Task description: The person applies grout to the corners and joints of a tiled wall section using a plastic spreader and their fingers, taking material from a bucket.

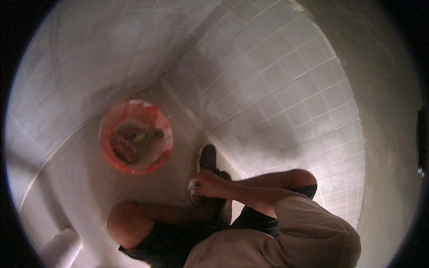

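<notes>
My right hand [206, 183] is closed, near my dark shoe [208, 157] and low over the floor. A bit of something whitish [194, 184] shows at its fingers, too small and blurred to name. The right forearm reaches across my bent right leg. My left hand does not appear. Ahead and to the left of the right hand, apart from it, a red-orange bucket [104, 142] stands on the floor, its inside smeared with pale residue. In it are murky greyish contents and a reddish-brown lump [127, 152] whose kind I cannot make out.
Light tiled walls meet in a corner beyond the bucket; the tiled wall [286, 94] on the right runs close beside my shoe. A pale rounded, pipe-like thing [62, 248] lies at the lower left. My bent left knee [129, 223] juts out below the bucket.
</notes>
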